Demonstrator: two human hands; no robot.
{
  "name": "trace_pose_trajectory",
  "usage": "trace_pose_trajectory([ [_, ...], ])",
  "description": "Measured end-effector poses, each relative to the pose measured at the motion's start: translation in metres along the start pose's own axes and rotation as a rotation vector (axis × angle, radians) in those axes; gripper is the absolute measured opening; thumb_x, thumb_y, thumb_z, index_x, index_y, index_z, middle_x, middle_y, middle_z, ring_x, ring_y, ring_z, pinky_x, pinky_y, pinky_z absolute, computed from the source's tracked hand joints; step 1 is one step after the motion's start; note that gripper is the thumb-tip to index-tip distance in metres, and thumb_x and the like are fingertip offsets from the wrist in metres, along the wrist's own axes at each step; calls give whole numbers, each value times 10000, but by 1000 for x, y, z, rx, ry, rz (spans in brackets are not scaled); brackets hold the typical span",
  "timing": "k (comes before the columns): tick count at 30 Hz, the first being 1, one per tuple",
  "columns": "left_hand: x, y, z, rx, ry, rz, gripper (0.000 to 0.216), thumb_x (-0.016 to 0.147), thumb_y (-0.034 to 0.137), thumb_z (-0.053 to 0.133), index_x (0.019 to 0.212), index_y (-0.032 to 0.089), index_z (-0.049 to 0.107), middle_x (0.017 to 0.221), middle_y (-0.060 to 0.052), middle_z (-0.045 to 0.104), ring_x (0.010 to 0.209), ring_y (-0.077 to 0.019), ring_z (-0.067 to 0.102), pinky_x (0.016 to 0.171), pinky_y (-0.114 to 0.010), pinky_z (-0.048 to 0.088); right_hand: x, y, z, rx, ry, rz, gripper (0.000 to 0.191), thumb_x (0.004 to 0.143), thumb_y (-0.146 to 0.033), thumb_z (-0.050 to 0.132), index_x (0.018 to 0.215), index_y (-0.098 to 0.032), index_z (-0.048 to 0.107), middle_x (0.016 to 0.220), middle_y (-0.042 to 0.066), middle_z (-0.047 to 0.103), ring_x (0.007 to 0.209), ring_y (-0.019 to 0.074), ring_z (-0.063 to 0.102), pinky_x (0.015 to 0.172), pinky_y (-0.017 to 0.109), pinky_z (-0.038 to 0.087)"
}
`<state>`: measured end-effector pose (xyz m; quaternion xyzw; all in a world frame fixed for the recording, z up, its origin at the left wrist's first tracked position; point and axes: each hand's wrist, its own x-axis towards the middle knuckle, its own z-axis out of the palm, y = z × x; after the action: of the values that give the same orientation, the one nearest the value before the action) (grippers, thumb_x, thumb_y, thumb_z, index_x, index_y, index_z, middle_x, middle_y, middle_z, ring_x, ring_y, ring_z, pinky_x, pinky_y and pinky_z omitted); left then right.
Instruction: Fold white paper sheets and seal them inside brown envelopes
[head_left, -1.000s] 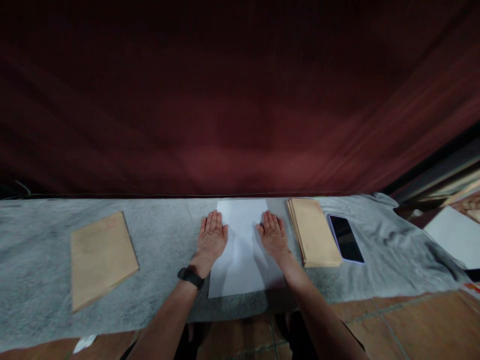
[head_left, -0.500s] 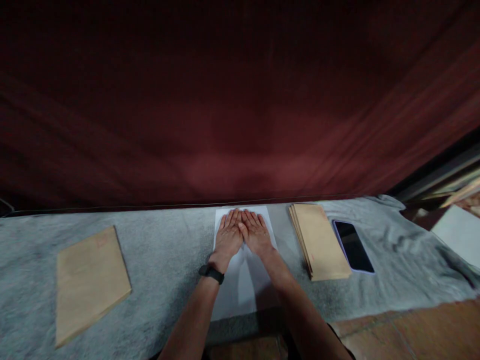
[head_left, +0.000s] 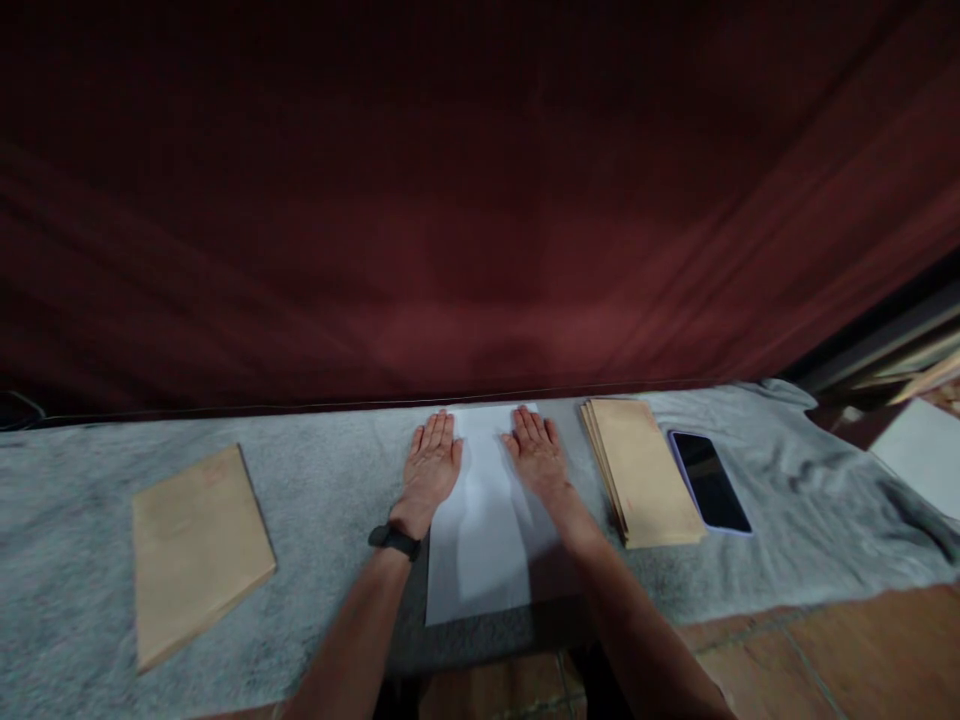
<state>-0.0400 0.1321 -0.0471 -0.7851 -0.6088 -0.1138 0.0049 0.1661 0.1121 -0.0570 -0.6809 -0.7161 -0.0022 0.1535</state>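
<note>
A white sheet of paper (head_left: 484, 530) lies lengthwise in front of me on a grey cloth. My left hand (head_left: 433, 460) rests flat over its far left edge, fingers stretched forward, a black band on that wrist. Over the far right edge my right hand (head_left: 536, 450) lies palm down, its fingers a little apart. Neither hand grips anything. Bare paper shows between the two hands.
To the right is a stack of brown envelopes (head_left: 652, 475), beside a phone (head_left: 711, 482) in a purple case. Another brown envelope pile (head_left: 202, 555) lies at the left. The grey cloth (head_left: 322, 520) runs up to a dark red curtain (head_left: 480, 250). Tiled floor (head_left: 840, 640) shows below.
My hands were side by side at the middle of the paper's far end. They have slid apart, the left one to the left edge and the right one to the right edge.
</note>
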Motion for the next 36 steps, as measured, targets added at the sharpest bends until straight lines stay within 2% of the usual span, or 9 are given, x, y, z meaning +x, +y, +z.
trace_pose_trajectory([
  [6, -5, -7, -5, -1, -5, -37, 584, 1007, 295, 275, 1525, 44, 379, 1588, -166, 372, 1503, -267, 305, 1236, -473, 220, -12, 22, -7, -62, 61, 23, 575, 1068, -401, 299, 1532, -71, 380, 1573, 166, 396, 1443, 304, 401, 1193, 483, 258],
  [10, -14, -11, -13, 4, 42, -54, 575, 997, 273, 303, 1522, 55, 388, 1598, -175, 355, 1501, -302, 302, 1231, -500, 222, -20, 29, -17, -77, 58, 31, 562, 1057, -345, 322, 1516, -29, 393, 1556, 202, 412, 1449, 318, 391, 1190, 497, 277],
  [12, -25, -10, -20, -20, 23, 47, 568, 1007, 297, 318, 1528, 80, 386, 1615, -159, 329, 1510, -301, 281, 1229, -497, 237, -27, 26, -23, -54, 52, -5, 552, 1052, -325, 334, 1526, -46, 382, 1571, 193, 392, 1459, 316, 376, 1194, 505, 277],
  [14, -43, -4, -26, -58, -31, 212, 566, 1021, 362, 343, 1537, 133, 381, 1629, -120, 316, 1522, -286, 250, 1230, -495, 247, -40, 19, -27, -5, 44, -83, 552, 1052, -335, 337, 1551, -98, 350, 1600, 158, 356, 1478, 298, 348, 1203, 506, 275],
  [17, -80, 17, -30, -86, -84, 434, 561, 1035, 418, 356, 1547, 189, 360, 1632, -75, 328, 1533, -242, 224, 1249, -482, 209, -68, 4, -30, 75, 13, -245, 557, 1058, -360, 333, 1575, -154, 304, 1628, 102, 321, 1504, 256, 300, 1223, 485, 269],
  [20, -114, 39, -29, -86, -100, 535, 606, 1036, 478, 351, 1550, 157, 339, 1631, -109, 324, 1535, -230, 218, 1262, -490, 157, -99, -7, -29, 120, -30, -398, 557, 1059, -341, 335, 1580, -150, 283, 1625, 90, 331, 1502, 225, 305, 1241, 461, 257],
  [23, -134, 46, -29, -83, -85, 568, 707, 1008, 581, 367, 1564, 149, 301, 1633, -130, 310, 1537, -240, 211, 1264, -504, 122, -123, -6, -29, 125, -32, -450, 599, 1049, -362, 379, 1585, -127, 256, 1622, 114, 328, 1500, 237, 309, 1244, 476, 254],
  [29, -140, 26, -33, -72, -56, 515, 747, 994, 621, 366, 1585, 178, 255, 1631, -123, 319, 1530, -251, 233, 1252, -495, 144, -138, 15, -39, 94, -9, -377, 642, 1035, -404, 432, 1583, -118, 261, 1611, 144, 343, 1494, 259, 320, 1237, 485, 265],
  [36, -160, 4, -47, -17, -80, 515, 721, 988, 589, 418, 1561, 162, 315, 1610, -153, 351, 1511, -285, 283, 1228, -509, 228, -144, 32, -52, 100, -115, -305, 631, 1031, -423, 440, 1576, -139, 297, 1616, 128, 335, 1497, 260, 316, 1241, 488, 259],
])
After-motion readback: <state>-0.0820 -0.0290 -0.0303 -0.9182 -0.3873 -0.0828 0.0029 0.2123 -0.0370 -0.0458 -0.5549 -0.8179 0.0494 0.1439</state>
